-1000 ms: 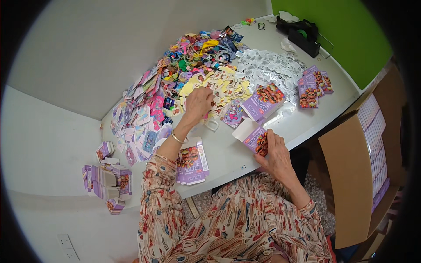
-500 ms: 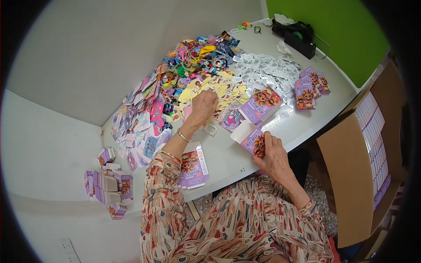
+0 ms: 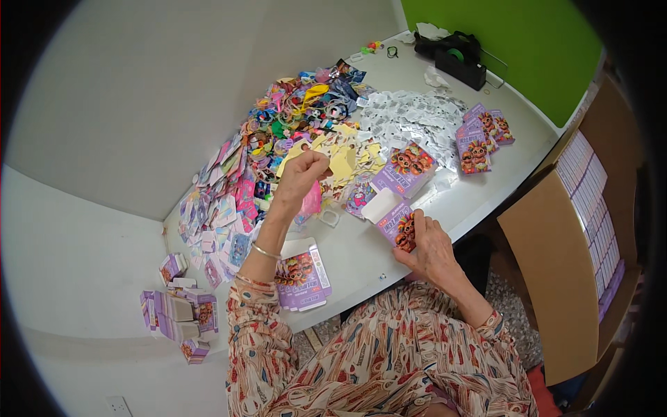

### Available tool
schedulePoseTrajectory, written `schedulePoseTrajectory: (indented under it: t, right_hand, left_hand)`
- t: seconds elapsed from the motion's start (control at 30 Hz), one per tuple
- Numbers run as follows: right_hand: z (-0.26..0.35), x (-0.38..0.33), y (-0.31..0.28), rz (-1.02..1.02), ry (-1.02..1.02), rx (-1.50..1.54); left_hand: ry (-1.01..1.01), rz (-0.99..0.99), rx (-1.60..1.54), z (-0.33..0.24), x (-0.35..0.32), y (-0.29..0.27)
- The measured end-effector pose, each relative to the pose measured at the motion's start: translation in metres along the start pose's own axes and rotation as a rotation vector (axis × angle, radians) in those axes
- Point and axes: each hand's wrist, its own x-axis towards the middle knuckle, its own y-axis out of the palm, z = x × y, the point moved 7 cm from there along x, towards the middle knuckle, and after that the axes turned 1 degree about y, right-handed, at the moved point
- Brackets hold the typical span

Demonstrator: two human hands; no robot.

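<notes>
Place: a small packing workroom, as is suggested by hand assembly of toy boxes.
Table: a plain white table (image 3: 417, 229) is set against bare grey walls.
Stock: purple boxes (image 3: 479, 135), flat and folded, are piled beside heaps of colourful trinkets (image 3: 306, 104) and white leaflets (image 3: 417, 118).
Tools: a black tape dispenser (image 3: 458, 59) is seen by a green wall.
Cartons: a large cardboard carton (image 3: 563, 278) is stood at the right.
</notes>
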Motion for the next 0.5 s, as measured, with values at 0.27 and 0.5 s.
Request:
schedulePoseTrajectory:
  t: [0.27,0.5]
  right_hand:
    - [0.001,0.002,-0.008,0.034,0.030,0.053]
    - [-0.017,0.005,-0.039,0.078,0.013,0.582]
  left_hand:
    - [-0.050,0.100,-0.100,-0.021,-0.030,0.033]
    - [-0.087,0.163,-0.025,-0.023,-0.044,0.021]
